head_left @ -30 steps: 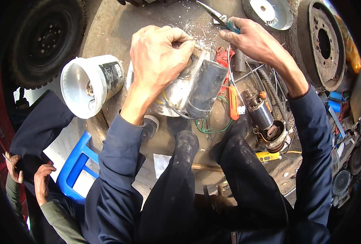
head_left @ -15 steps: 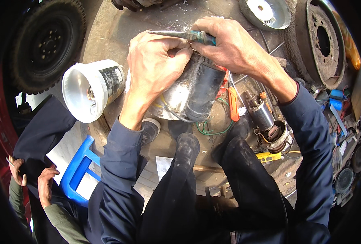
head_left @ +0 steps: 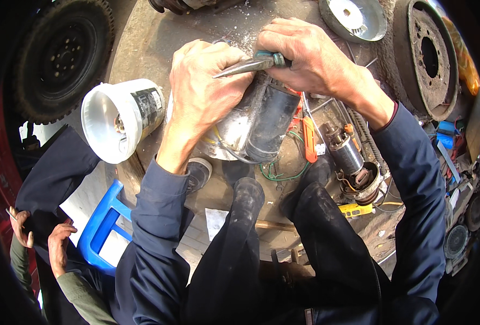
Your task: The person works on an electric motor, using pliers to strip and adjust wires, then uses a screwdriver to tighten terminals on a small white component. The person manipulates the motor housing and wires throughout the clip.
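Observation:
My right hand is closed around what look like long-nose pliers with teal grips. Their pointed metal end lies to the left, over the fingers of my left hand. Those fingers are pinched together, and whatever they hold is hidden from view. Below both hands sits a motor-like unit with a silver body and a black cylinder along its side. Yellow and dark wires run out near its lower edge. My hands cover its upper end.
A white bucket lies tipped at the left; near it a blue plastic stool stands beside a seated person's hands. To the right are an orange-handled tool, a dismantled motor, a metal bowl and a wheel rim.
The pliers have turned, so their point now slants down and left toward me. My right hand has shifted slightly up and rolled; my left hand stays nearly in place.

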### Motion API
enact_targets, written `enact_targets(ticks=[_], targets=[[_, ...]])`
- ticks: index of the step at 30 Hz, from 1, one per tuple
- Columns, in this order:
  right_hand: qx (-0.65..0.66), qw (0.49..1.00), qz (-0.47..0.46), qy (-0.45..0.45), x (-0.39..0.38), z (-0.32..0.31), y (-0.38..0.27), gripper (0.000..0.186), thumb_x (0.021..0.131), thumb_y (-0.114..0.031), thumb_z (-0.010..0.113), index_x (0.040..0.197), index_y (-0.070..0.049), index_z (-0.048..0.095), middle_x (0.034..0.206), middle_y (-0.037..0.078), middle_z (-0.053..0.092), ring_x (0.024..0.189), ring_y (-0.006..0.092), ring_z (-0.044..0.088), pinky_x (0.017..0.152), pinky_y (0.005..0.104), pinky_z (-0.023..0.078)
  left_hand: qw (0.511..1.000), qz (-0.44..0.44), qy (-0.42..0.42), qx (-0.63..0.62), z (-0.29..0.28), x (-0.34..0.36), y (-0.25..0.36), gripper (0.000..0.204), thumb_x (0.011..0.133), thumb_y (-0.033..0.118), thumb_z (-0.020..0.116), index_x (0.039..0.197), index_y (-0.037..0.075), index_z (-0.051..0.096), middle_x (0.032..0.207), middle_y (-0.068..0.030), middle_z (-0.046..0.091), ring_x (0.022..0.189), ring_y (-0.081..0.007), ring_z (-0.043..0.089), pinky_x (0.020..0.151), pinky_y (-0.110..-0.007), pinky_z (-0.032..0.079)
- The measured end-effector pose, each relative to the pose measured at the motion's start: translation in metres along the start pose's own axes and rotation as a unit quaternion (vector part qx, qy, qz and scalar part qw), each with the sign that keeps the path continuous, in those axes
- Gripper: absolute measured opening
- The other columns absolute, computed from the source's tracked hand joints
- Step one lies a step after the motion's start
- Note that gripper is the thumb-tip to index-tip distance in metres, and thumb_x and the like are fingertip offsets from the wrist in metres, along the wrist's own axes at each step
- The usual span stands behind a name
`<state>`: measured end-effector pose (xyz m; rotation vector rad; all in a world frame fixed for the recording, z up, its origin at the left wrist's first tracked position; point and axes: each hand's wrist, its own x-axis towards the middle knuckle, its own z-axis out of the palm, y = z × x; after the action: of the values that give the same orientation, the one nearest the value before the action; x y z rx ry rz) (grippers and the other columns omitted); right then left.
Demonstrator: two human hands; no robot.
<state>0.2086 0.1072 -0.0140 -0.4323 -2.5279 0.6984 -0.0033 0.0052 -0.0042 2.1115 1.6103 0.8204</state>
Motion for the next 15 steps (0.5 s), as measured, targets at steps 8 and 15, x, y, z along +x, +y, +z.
enact_targets(ticks=[8, 15], targets=[[0.063, 0.972, 0.224, 0.021, -0.021, 0.004, -0.013, 0.03, 0.09, -0.017, 0.082, 0.111, 0.001, 0.07, 0.1, 0.018, 0.069, 0.092, 0.0368, 0.069, 0.082, 0.0422, 0.055, 0.996, -0.074, -0.003, -0.04, 0.001, 0.001, 0.004, 0.009, 0.084, 0.013, 0.083, 0.089, 0.007, 0.08, 0.083, -0.0047, 0.075, 0.079, -0.0236, 0.066, 0.077, -0.037, 0.052], [0.216, 0.875, 0.381, -0.207, -0.062, -0.038, 0.012, 0.054, 0.1, -0.048, 0.073, 0.12, 0.003, 0.073, 0.093, 0.021, 0.075, 0.088, 0.0282, 0.071, 0.084, 0.044, 0.055, 0.997, -0.071, -0.011, -0.03, -0.002, 0.002, 0.003, 0.008, 0.084, 0.014, 0.082, 0.09, 0.008, 0.081, 0.083, -0.0037, 0.075, 0.079, -0.0219, 0.065, 0.08, -0.037, 0.051]])
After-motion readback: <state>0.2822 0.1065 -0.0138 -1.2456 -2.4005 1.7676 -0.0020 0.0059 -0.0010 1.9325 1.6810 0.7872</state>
